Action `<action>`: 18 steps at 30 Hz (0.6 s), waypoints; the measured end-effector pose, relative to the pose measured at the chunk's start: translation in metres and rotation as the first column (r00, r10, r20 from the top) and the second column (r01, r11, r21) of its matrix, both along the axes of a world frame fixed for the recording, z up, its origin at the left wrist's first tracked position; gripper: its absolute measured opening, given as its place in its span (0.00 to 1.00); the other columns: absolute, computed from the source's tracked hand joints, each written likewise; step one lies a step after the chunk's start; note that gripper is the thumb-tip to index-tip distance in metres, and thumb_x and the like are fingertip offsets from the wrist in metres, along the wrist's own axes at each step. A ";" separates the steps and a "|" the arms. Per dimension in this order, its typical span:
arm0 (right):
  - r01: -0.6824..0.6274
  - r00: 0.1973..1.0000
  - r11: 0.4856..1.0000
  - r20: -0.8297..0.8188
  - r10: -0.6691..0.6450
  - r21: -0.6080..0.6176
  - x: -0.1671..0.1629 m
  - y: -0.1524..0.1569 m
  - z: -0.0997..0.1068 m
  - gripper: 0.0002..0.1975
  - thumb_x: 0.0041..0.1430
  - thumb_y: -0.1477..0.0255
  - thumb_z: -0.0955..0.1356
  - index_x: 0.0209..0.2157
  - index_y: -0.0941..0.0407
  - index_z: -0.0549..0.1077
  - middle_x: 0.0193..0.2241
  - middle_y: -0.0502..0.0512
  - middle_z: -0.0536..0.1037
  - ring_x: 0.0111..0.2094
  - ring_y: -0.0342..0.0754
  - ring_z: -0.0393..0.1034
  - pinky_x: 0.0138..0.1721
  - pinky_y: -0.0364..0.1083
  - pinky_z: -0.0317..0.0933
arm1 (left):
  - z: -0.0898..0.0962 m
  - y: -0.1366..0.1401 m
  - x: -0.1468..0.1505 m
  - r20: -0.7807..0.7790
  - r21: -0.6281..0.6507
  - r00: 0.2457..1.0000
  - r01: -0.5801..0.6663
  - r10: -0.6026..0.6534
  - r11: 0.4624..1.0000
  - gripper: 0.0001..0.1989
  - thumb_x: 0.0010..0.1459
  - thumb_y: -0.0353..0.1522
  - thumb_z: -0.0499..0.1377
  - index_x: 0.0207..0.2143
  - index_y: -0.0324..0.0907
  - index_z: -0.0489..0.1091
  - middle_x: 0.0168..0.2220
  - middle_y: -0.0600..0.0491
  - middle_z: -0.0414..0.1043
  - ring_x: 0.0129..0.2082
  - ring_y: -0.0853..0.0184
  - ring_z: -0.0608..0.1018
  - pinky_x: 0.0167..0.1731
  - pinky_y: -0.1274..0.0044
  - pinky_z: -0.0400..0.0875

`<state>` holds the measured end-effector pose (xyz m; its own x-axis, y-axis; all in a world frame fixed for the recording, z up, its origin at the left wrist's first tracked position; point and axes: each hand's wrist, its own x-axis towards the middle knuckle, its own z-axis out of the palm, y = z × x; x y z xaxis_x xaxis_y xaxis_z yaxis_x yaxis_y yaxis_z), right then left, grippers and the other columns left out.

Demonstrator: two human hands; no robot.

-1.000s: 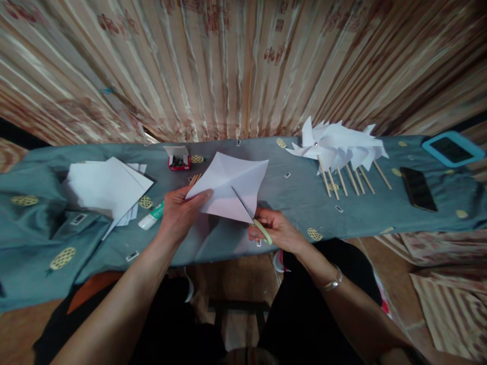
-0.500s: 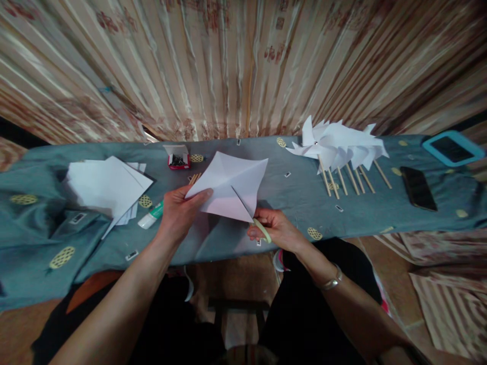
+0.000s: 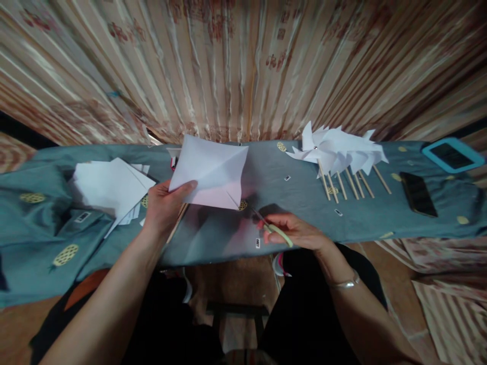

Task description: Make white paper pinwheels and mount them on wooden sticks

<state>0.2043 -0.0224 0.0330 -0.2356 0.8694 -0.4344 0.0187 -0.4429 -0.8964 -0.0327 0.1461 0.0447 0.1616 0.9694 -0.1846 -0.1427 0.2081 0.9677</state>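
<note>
White paper, one square sheet (image 3: 213, 177) with diagonal creases, is raised over the grey-green tablecloth (image 3: 224, 238), pinched at its eight o'clock corner between the thumb and fingers of the left hand (image 3: 163, 205). At four o'clock from it, apart from the paper, the right hand (image 3: 297, 230) is closed around pale-green-handled scissors (image 3: 282, 235), their blades pointing back towards the sheet.

One slit runs inward from the sheet's four o'clock corner, so this square looks only partly cut; I cannot tell about the corner beneath the left thumb. Folding and mounting appear undone on it. At three o'clock, a row of paper pinwheels (image 3: 342, 144) on wooden sticks seems finished. At nine o'clock, a loose stack of paper (image 3: 110, 185) looks uncut. A bare wooden stick (image 3: 177, 223) lies at seven o'clock, near the left hand, and a small box (image 3: 173, 162), mostly hidden, sits at ten.
</note>
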 end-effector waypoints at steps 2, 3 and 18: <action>0.039 0.999 0.999 0.033 -0.039 0.009 0.016 -0.005 0.004 0.23 0.46 0.58 0.75 0.39 0.59 0.74 0.27 0.48 0.76 0.27 0.40 0.68 0.29 0.41 0.61 | 0.001 0.000 -0.001 -0.026 -0.017 1.000 0.011 -0.012 1.000 0.10 0.34 0.32 0.71 0.23 0.40 0.77 0.25 0.54 0.78 0.24 0.69 0.75 0.28 0.78 0.73; 0.097 0.994 0.994 0.052 -0.099 0.040 0.023 -0.006 0.005 0.23 0.45 0.59 0.76 0.39 0.58 0.74 0.27 0.48 0.76 0.27 0.40 0.69 0.29 0.41 0.61 | 0.000 -0.001 -0.001 -0.042 -0.022 0.999 0.033 -0.034 0.999 0.10 0.33 0.32 0.71 0.23 0.40 0.78 0.26 0.53 0.78 0.24 0.69 0.75 0.28 0.78 0.73; 0.271 0.775 0.799 0.370 -0.512 0.537 0.003 0.013 -0.013 0.25 0.45 0.63 0.75 0.46 0.55 0.74 0.28 0.49 0.78 0.25 0.41 0.66 0.30 0.43 0.62 | -0.026 -0.016 0.015 -0.320 -0.081 0.781 0.542 -0.537 0.837 0.17 0.35 0.35 0.72 0.32 0.43 0.81 0.30 0.51 0.81 0.26 0.61 0.79 0.27 0.73 0.76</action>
<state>0.2072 -0.0094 0.0203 0.3008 0.9523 0.0506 0.4059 -0.0798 -0.9104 -0.0179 0.1302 0.0191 0.5939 0.7445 -0.3049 0.3023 0.1447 0.9422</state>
